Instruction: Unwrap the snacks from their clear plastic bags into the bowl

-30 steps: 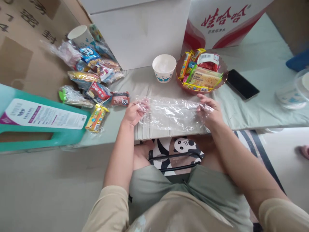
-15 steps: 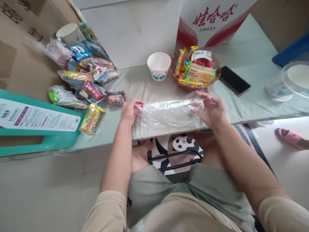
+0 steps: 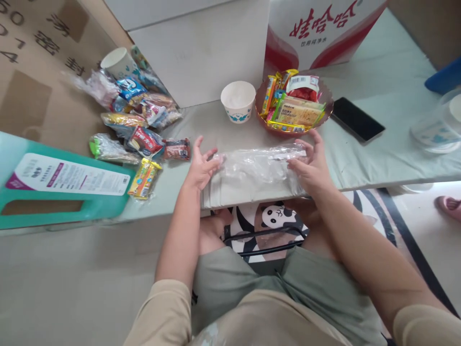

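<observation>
A clear plastic bag [image 3: 254,166] is spread flat and wrinkled along the table's front edge, between my two hands. At its left end my left hand [image 3: 202,167] pinches the corner between thumb and fingertips, with the index finger raised apart. My right hand [image 3: 314,163] grips the other end with thumb and fingers, the upper finger stretched toward the bowl. Beyond the bag stand a white paper cup [image 3: 238,102] with a blue leaf print and a reddish scalloped bowl [image 3: 284,130] of wrapped snacks, among them a biscuit pack [image 3: 299,109].
Left of my hands lie several wrapped snacks [image 3: 144,142], a yellow packet [image 3: 144,179] and a tipped paper cup [image 3: 117,62]. A green jug [image 3: 104,202] lies at the left. A black phone [image 3: 357,119] rests at right, near more cups [image 3: 437,125]. Boxes [image 3: 201,53] stand behind.
My left hand's fingers have spread and its index finger has lifted. My right hand has closed further over the bag's right end. The view has shifted slightly.
</observation>
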A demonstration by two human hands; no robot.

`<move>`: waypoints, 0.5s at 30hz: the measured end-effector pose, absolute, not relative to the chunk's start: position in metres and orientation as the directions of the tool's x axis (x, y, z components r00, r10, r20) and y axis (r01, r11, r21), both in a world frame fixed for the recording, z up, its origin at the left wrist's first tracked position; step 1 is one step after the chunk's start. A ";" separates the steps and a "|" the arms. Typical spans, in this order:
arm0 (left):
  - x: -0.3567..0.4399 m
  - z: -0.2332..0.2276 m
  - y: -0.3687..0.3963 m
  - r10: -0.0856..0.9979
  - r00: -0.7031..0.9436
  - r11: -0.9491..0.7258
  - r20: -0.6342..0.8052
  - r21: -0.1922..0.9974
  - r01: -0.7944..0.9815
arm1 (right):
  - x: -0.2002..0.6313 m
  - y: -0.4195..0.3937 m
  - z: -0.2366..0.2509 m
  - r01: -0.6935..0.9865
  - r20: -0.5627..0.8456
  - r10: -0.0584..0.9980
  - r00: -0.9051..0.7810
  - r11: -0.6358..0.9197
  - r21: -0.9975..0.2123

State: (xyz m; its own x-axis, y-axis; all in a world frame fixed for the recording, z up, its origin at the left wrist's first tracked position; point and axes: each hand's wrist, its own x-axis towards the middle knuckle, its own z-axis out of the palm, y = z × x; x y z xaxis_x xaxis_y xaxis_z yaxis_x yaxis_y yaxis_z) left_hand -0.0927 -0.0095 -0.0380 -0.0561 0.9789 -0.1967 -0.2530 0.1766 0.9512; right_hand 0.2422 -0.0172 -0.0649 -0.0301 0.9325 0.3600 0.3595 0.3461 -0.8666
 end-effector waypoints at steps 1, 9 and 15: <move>-0.093 -0.038 -0.009 0.971 -0.044 0.215 -0.233 0.944 -0.250 | 0.243 -0.018 -0.064 0.351 0.354 0.935 -0.019 0.338 -0.873; -0.090 -0.013 -0.013 0.950 0.017 0.287 -0.311 0.852 -0.437 | 0.261 -0.024 -0.057 0.238 0.169 0.983 0.076 0.147 -0.960; -0.073 -0.012 -0.017 0.839 0.026 0.529 -0.544 0.803 -0.274 | 0.261 -0.028 -0.050 0.344 0.133 0.991 0.005 0.123 -0.931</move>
